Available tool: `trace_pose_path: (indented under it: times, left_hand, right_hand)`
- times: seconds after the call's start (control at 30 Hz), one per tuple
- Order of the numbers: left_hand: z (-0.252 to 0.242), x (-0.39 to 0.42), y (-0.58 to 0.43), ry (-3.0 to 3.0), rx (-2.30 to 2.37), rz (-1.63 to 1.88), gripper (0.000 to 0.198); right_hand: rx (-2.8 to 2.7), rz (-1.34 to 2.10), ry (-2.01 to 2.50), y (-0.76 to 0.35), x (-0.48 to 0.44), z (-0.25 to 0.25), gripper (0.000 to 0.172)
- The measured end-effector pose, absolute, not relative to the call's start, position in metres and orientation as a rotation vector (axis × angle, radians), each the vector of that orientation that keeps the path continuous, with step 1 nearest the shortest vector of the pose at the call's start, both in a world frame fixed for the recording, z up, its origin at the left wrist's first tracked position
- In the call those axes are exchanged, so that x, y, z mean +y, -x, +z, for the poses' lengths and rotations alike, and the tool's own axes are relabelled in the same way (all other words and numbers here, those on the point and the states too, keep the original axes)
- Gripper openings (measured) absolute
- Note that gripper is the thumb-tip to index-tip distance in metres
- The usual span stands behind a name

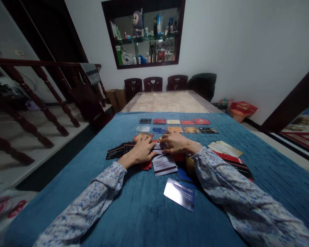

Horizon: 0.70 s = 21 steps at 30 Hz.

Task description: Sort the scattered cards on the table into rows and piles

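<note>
My left hand (141,150) lies over the card pile with its fingers stretched out and its thumb apart, holding nothing I can see. Facing it, my right hand (177,141) rests on the same pile, fingers bent but apart from the thumb. A pale card (159,148) lies between the two hands, touched by their thumbs. Closer to me are a white striped card (164,165), several blue cards (185,179) and a shiny silver card (179,193). Black cards (119,151) fan out left of my left hand. My fingers partly cover the pile's middle.
Beyond my hands, cards lie in two rows, including a black card (145,121) and an orange card (175,129). White cards (225,149) and red cards (228,157) sit by my right sleeve. A blue cloth (136,216) covers the table's near part. Chairs (153,84) stand behind.
</note>
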State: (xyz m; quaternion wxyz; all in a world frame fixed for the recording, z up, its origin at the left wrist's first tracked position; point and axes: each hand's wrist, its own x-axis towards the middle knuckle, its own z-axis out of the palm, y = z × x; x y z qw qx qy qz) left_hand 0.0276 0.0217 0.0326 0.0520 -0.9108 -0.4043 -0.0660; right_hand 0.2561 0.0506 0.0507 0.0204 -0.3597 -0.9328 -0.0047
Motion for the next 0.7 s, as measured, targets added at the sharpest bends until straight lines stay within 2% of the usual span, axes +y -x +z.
trace_pose_path:
  times: [0.2,0.6,0.7]
  left_hand:
    - [0.028,0.022,-0.038,2.766,-1.278,-0.172,0.037]
    - [0.038,0.018,-0.034,2.823,-1.292,-0.051,0.021]
    - [0.039,0.018,-0.034,2.847,-1.280,-0.062,0.016]
  right_hand:
    - [-2.922,0.018,1.120,-0.266,0.058,0.050,0.032]
    - [-2.932,0.120,1.008,-0.276,0.069,0.048,0.025]
    - [-2.920,0.136,0.964,-0.279,0.071,0.046,0.028]
